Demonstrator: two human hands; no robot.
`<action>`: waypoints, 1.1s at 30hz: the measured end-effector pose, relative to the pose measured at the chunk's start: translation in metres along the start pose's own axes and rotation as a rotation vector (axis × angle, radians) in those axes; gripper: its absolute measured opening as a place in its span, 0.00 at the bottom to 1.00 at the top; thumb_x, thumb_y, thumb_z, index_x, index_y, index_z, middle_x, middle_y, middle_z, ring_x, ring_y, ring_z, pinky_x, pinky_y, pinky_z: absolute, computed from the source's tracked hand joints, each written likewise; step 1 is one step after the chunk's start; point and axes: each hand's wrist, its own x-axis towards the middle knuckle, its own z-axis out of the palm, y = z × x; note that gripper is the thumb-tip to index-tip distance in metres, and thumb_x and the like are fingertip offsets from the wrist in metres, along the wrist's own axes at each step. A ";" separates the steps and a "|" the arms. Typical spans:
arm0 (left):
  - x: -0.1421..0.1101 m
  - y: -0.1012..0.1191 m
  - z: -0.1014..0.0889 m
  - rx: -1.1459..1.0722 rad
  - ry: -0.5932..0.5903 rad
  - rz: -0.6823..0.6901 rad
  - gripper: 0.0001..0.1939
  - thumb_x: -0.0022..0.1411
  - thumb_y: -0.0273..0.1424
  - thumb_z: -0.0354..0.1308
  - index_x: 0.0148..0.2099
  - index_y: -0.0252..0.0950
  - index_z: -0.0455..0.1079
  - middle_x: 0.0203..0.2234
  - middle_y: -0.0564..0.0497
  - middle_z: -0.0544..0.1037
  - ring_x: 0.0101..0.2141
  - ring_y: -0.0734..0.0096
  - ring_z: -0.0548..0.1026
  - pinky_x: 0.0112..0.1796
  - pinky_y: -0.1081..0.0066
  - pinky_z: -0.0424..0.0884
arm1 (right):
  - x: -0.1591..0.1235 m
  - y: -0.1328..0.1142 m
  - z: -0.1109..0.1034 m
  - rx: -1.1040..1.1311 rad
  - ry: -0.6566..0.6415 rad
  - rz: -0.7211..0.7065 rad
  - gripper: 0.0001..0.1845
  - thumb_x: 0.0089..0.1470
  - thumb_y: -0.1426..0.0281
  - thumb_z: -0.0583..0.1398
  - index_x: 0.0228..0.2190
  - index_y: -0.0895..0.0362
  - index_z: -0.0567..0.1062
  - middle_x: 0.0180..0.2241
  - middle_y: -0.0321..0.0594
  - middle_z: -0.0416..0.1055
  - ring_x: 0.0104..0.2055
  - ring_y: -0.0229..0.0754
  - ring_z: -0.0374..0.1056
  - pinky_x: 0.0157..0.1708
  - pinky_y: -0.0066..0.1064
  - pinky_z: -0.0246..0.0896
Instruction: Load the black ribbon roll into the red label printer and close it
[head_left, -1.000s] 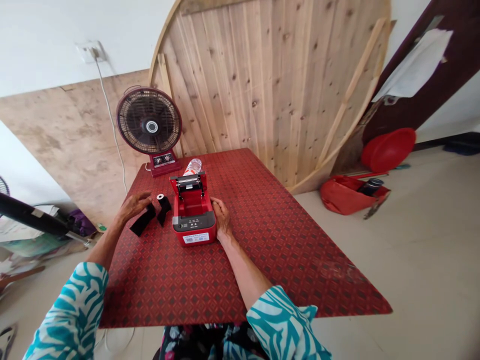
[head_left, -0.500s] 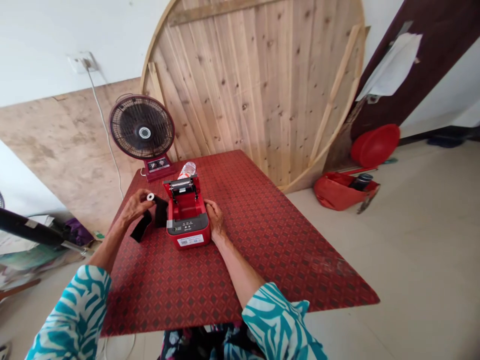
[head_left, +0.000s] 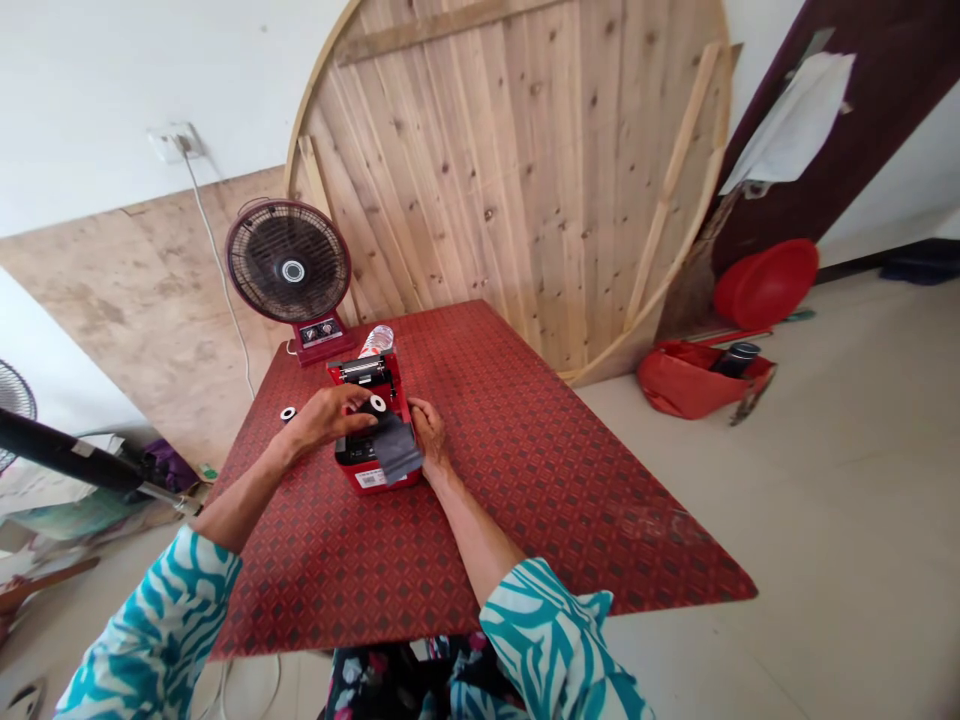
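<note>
A red and dark grey label printer (head_left: 381, 478) stands on the table with its lid (head_left: 366, 370) raised. My left hand (head_left: 330, 418) is closed on a roll of black ribbon (head_left: 377, 404) with a white core, just above the printer's opening. From the roll a loose black strip (head_left: 399, 450) hangs over the printer's front right. My right hand (head_left: 430, 435) grips the printer's right side. To the left of my left hand, a second roll (head_left: 288, 413) with a white core sits on the table, partly hidden by that hand.
A maroon fan (head_left: 307, 290) and a clear bottle (head_left: 377, 340) stand behind the printer on the red patterned table (head_left: 540, 470). Beyond leans a round wooden board (head_left: 495, 180). On the floor at right are a red bag (head_left: 679, 380) and a red basin (head_left: 772, 285).
My left hand has moved right, carrying the black ribbon roll from beside the printer to over its opening. The strip now drapes across the printer's front. My right hand stays at the printer's side.
</note>
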 end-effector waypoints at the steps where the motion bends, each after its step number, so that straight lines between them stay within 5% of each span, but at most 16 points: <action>1: 0.006 0.003 0.004 0.117 -0.037 -0.008 0.15 0.55 0.36 0.61 0.45 0.39 0.76 0.40 0.48 0.80 0.39 0.61 0.78 0.42 0.66 0.71 | 0.000 0.000 0.000 -0.005 -0.001 -0.004 0.18 0.48 0.60 0.54 0.35 0.53 0.78 0.40 0.39 0.77 0.46 0.45 0.70 0.52 0.39 0.60; 7: 0.030 0.019 0.020 0.631 -0.232 -0.217 0.17 0.59 0.35 0.59 0.50 0.42 0.75 0.46 0.42 0.79 0.46 0.50 0.76 0.42 0.61 0.71 | 0.000 0.001 0.002 -0.007 0.004 -0.025 0.17 0.48 0.62 0.54 0.36 0.52 0.78 0.40 0.38 0.78 0.46 0.45 0.70 0.52 0.39 0.60; 15: 0.047 0.010 0.028 0.604 -0.383 -0.185 0.11 0.57 0.33 0.59 0.42 0.42 0.78 0.40 0.47 0.82 0.43 0.57 0.78 0.38 0.69 0.70 | -0.001 -0.003 0.002 -0.029 0.002 -0.023 0.17 0.49 0.63 0.53 0.36 0.53 0.78 0.40 0.39 0.78 0.46 0.44 0.70 0.53 0.38 0.61; 20: 0.005 0.000 0.009 0.093 -0.111 -0.096 0.18 0.62 0.43 0.52 0.45 0.39 0.77 0.40 0.49 0.82 0.40 0.63 0.78 0.41 0.70 0.70 | -0.003 -0.005 0.001 -0.018 -0.006 -0.019 0.17 0.50 0.62 0.53 0.37 0.53 0.78 0.41 0.39 0.77 0.46 0.44 0.70 0.52 0.37 0.61; 23: -0.028 0.000 0.010 -0.055 -0.039 -0.112 0.21 0.59 0.46 0.56 0.47 0.38 0.76 0.39 0.49 0.82 0.39 0.61 0.78 0.42 0.67 0.72 | -0.004 -0.006 0.001 -0.007 -0.013 0.010 0.17 0.50 0.62 0.53 0.37 0.53 0.77 0.41 0.38 0.77 0.46 0.44 0.70 0.52 0.38 0.61; 33: -0.042 0.001 0.038 0.033 0.266 0.118 0.10 0.63 0.34 0.54 0.39 0.40 0.77 0.35 0.48 0.82 0.37 0.64 0.78 0.45 0.63 0.70 | -0.003 -0.003 -0.002 0.015 0.001 0.028 0.17 0.48 0.60 0.55 0.36 0.53 0.78 0.40 0.38 0.77 0.45 0.44 0.70 0.51 0.38 0.61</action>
